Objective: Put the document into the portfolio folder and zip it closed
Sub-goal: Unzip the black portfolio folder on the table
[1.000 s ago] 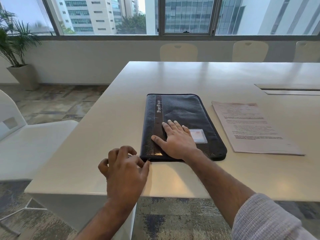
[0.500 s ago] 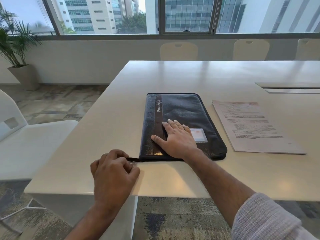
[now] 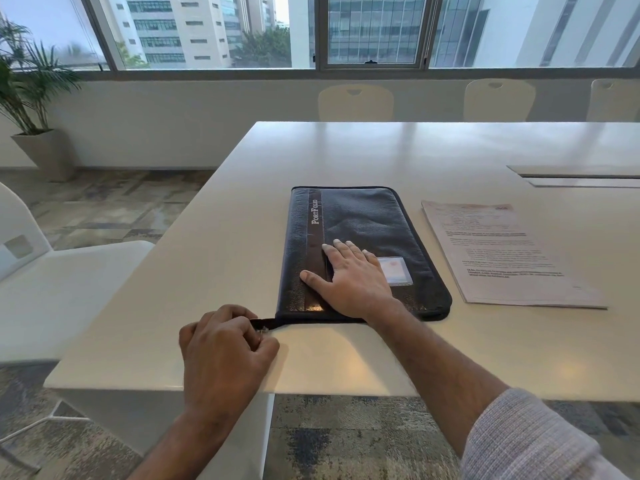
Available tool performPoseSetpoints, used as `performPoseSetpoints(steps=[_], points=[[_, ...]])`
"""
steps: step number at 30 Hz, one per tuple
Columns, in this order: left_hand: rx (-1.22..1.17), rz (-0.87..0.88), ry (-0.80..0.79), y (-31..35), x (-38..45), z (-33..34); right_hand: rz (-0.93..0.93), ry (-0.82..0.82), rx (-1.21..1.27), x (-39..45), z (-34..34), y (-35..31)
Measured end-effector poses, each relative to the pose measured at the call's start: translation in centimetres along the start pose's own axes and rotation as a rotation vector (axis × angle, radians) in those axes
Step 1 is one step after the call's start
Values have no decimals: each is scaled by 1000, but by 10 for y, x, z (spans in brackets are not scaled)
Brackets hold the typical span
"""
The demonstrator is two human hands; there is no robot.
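Observation:
A black leather portfolio folder [image 3: 367, 220] lies flat and closed on the white table [image 3: 214, 271], a brown strip reading "PortFolio" along its left side. My right hand [image 3: 349, 278] rests flat on its near half, fingers straight. A black zipper pull strap [image 3: 264, 323] sticks out from the folder's near left corner, and my left hand [image 3: 225, 351] pinches it with curled fingers. The printed document [image 3: 498, 251] lies on the table to the right of the folder, apart from it.
The table's near edge and left corner lie just under my left hand. A white chair [image 3: 62, 278] stands at the left, three more chairs [image 3: 356, 102] behind the table. A cable hatch [image 3: 581, 174] sits at the far right, a potted plant [image 3: 31, 109] by the window.
My left hand took hold of the zipper strap at the folder's near left corner and drew it out to the left. My right hand stayed flat on the folder.

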State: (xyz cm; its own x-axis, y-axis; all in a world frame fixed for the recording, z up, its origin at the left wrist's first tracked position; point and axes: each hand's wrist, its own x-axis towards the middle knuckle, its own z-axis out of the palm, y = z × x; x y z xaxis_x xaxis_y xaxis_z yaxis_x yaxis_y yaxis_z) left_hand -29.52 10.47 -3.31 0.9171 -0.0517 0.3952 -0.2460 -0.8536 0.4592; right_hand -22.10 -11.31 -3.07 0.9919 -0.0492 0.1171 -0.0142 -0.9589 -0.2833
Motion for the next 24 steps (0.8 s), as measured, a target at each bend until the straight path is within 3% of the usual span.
performPoseSetpoints(steps=[9,15,18,21,24], points=[[-33,-25,4,-5,11,-3,-8,51,53,-2,-1,-1],[-27,97,-39,2,20,-2,4,370,249,-15,-6,3],[-52,182,-77,16,27,1,88,482,291,-28,-5,10],[-51,237,-135,29,35,8,222,568,169,-43,-10,25],[21,213,-247,41,44,20,457,531,63,-54,-23,42]])
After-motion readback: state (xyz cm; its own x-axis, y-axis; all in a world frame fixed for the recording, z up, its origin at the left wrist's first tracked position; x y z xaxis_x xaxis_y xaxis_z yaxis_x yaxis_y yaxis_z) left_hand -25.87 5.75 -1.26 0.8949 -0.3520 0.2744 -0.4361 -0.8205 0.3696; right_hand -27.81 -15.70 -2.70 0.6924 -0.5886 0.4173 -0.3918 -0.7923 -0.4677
